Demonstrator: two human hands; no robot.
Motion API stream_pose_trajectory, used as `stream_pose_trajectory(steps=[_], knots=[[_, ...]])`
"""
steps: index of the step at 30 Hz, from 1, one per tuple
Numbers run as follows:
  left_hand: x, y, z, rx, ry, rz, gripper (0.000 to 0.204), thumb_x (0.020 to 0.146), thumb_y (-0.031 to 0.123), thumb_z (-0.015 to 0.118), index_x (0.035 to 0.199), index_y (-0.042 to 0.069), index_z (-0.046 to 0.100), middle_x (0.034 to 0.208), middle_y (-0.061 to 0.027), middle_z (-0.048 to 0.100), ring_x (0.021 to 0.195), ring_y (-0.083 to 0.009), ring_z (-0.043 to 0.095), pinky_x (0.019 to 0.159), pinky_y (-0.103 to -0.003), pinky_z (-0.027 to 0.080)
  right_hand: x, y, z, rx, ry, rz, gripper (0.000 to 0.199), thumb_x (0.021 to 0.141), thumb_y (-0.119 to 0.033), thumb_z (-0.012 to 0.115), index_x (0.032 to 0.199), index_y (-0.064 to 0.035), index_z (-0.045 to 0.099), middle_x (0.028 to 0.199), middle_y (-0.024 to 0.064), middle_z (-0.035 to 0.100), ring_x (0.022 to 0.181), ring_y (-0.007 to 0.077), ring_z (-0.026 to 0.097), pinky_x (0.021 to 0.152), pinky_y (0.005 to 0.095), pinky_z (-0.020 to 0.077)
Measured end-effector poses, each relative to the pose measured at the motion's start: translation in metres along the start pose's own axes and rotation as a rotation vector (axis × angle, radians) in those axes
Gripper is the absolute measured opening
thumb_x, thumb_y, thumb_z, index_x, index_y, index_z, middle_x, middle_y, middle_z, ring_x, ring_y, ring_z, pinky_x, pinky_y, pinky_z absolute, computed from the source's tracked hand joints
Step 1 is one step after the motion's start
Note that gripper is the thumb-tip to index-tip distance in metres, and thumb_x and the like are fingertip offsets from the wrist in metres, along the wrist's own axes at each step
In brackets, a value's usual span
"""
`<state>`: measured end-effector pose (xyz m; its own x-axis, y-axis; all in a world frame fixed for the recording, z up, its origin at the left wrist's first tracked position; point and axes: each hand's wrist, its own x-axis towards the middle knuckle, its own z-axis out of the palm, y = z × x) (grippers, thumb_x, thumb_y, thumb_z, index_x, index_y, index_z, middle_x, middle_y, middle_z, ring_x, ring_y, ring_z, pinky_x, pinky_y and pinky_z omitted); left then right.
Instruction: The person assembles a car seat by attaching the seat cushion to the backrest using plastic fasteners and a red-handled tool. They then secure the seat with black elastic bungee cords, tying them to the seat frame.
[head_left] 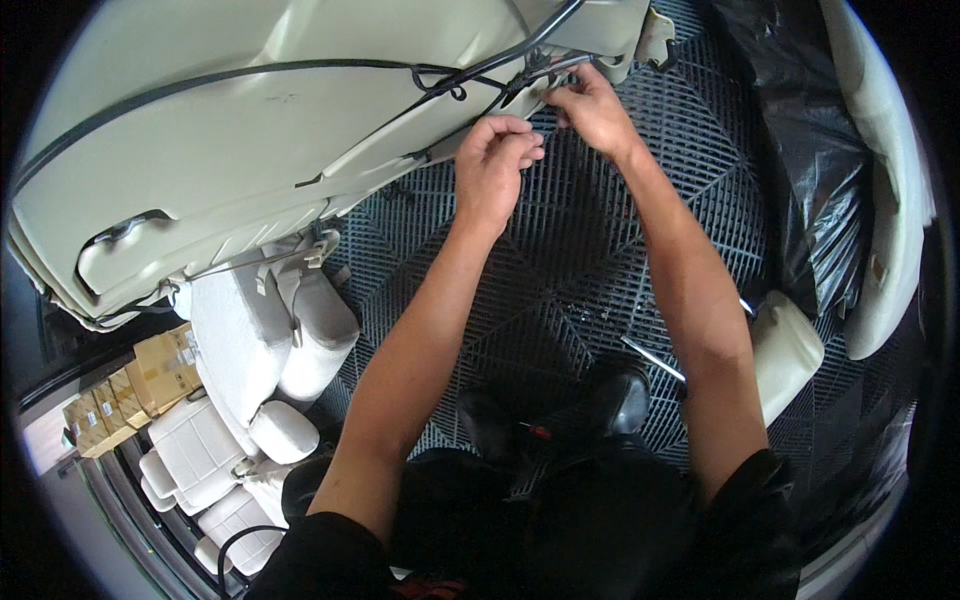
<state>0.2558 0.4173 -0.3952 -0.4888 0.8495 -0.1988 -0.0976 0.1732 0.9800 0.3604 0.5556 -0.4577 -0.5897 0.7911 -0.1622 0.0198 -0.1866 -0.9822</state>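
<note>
A large cream-coloured moulded plastic seat panel [250,130] fills the upper left of the frame, its underside turned up, with a thin black wire [200,78] running across it and a dark metal rod [545,38] crossing near the top centre. Both bare hands work at the panel's lower right edge, upper centre of the frame. The left hand [492,165] is clenched, fingers curled in against the panel's rim, seemingly pinching something small there; what exactly it grasps cannot be told. The right hand [592,108], just beside it and higher, has its fingertips pressed to the panel edge where the wires knot together, pinching at a small fitting that is too hidden to name.

Below the hands lies a dark grey plastic grid floor mat [560,270]. On it, right of centre, a slim silver metal tool [652,359] lies partly under the right forearm. The person's black shoes [610,395] stand at lower centre.

White padded seat cushions [250,360] are stacked at the lower left, with tan cardboard boxes [135,385] beside them. A black plastic sheet [800,130] drapes at the upper right, next to another cream panel [890,200].
</note>
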Motion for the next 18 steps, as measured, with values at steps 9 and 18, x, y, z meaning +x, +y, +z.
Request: stream_pose_trajectory(steps=[9,18], knots=[[-0.003,-0.006,-0.011,0.083,-0.016,-0.048,0.016,0.091,0.011,0.062,0.103,0.001,0.065,0.092,-0.0103,0.07,0.08,-0.0157,0.067,0.074,-0.027,0.052,-0.035,0.018,-0.012,-0.602,0.005,0.051,0.032,0.087,-0.037,0.07,0.097,-0.0082,0.058,0.09,0.0152,0.066,0.085,0.0351,0.065,0.076,0.0423,0.0502],[0.0,-0.006,-0.003,0.335,-0.09,0.054,0.02,0.091,0.008,0.063,0.108,-0.001,0.066,0.095,-0.0089,0.07,0.081,-0.014,0.065,0.075,-0.027,0.052,-0.008,0.009,0.021,0.461,0.124,0.016,0.016,0.086,-0.017,0.072,0.082,-0.003,0.064,0.069,-0.0017,0.056,0.065,0.0127,0.056,0.062,0.028,0.0456]])
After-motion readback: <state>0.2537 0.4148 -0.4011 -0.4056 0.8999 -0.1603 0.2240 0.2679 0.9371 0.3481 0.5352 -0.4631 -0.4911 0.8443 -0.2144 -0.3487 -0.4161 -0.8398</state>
